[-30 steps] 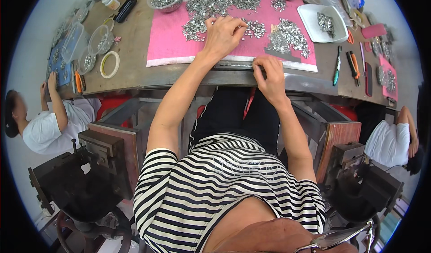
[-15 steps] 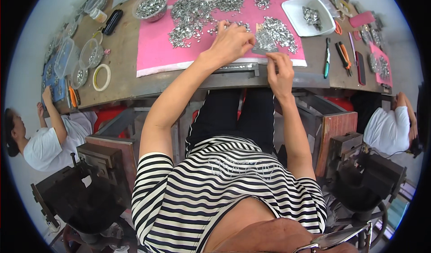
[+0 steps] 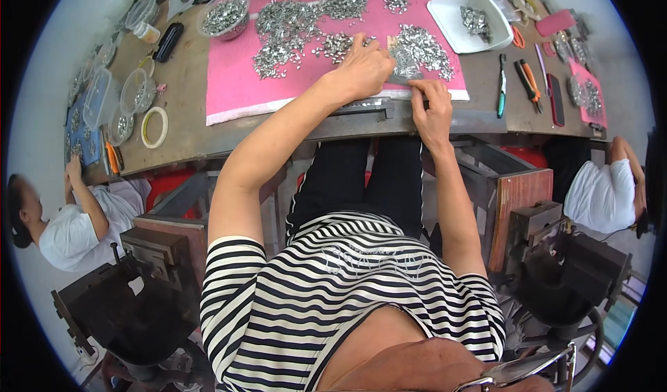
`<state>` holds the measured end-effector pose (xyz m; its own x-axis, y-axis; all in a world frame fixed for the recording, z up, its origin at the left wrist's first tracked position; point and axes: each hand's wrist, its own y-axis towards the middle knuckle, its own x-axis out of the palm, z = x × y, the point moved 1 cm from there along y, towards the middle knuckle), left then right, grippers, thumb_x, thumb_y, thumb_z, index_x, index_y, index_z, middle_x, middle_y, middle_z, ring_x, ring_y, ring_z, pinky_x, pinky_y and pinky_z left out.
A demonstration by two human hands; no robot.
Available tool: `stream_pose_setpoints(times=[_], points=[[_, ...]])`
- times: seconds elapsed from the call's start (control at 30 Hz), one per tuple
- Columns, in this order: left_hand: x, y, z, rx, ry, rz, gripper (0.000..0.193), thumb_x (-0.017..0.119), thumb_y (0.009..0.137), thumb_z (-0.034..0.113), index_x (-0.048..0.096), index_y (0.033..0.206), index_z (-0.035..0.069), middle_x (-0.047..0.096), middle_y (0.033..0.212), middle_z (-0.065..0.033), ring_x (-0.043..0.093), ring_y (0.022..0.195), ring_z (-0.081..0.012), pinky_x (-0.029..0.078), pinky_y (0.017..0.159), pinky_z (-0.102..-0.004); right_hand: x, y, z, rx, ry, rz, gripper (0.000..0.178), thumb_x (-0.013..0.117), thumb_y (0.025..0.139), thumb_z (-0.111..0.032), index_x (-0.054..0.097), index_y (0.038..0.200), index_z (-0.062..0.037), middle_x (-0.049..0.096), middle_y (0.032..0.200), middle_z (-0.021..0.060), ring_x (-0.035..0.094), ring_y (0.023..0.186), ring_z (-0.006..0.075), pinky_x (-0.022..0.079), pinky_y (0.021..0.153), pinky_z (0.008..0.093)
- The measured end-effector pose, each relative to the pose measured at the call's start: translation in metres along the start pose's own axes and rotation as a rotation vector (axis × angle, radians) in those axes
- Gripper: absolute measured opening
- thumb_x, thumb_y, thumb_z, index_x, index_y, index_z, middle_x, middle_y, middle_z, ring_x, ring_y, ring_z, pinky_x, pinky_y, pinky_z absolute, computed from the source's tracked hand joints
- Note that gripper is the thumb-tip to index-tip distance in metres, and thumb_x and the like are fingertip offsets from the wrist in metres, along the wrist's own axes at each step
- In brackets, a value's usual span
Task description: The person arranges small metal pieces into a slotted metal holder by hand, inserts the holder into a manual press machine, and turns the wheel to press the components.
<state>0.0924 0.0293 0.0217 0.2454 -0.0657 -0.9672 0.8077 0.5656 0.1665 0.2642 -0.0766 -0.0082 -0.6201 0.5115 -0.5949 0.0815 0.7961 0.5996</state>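
A clear plastic bag (image 3: 404, 71) lies near the front edge of a pink mat (image 3: 240, 90), against a heap of small shiny metal pieces (image 3: 425, 48). Thumb and fingers of my right hand (image 3: 433, 108) pinch the bag's near edge. My left hand (image 3: 367, 69) is over the mat just left of the bag. Its fingers are bent down by a small group of metal pieces (image 3: 335, 46). The fingertips are partly hidden, so what they hold cannot be made out. A larger spread of pieces (image 3: 285, 27) lies farther left.
A round clear tub (image 3: 224, 17) of pieces stands at the mat's left corner, a white tray (image 3: 451, 27) at its right. A toothbrush (image 3: 501, 86) and orange-handled pliers (image 3: 529, 86) lie right; a tape roll (image 3: 154, 128) lies left. Co-workers sit at both sides.
My left hand has moved slightly right and nearer the bag. My right hand keeps its pinch on the bag's edge. The co-worker at left has brought their hands together.
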Motion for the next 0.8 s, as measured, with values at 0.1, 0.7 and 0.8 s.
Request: stream_pose_setpoints(times=[0.1,0.7,0.8], points=[[0.003,0.000,-0.001,0.084,0.087,0.025,0.007,0.062,0.084,0.006,0.066,0.090,0.003,0.069,0.094,-0.0121,0.062,0.104,-0.0308,0.034,0.102,-0.0565,-0.003,0.006,0.002,-0.077,-0.005,-0.050,0.017,0.068,0.086,-0.001,0.072,0.100,-0.0092,0.064,0.092,0.0050,0.060,0.086,0.0234,0.042,0.079,0.0373],[0.007,-0.015,-0.007,0.039,-0.332,0.166,0.017,0.057,0.082,-0.004,0.061,0.097,0.004,0.065,0.095,-0.0147,0.061,0.097,-0.0363,0.043,0.088,-0.0470,0.003,0.063,0.016,-0.481,-0.104,-0.496,0.009,0.070,0.084,-0.009,0.068,0.092,-0.0080,0.057,0.088,0.0057,0.057,0.090,0.0251,0.043,0.080,0.0384],[-0.002,-0.028,-0.006,0.025,-0.479,0.316,0.013,0.057,0.083,-0.003,0.060,0.095,0.002,0.065,0.092,-0.0129,0.061,0.092,-0.0340,0.048,0.083,-0.0446,0.009,0.053,0.007,-0.438,-0.145,-0.400,0.010,0.069,0.085,-0.009,0.064,0.093,-0.0055,0.056,0.088,0.0083,0.057,0.091,0.0273,0.043,0.080,0.0387]])
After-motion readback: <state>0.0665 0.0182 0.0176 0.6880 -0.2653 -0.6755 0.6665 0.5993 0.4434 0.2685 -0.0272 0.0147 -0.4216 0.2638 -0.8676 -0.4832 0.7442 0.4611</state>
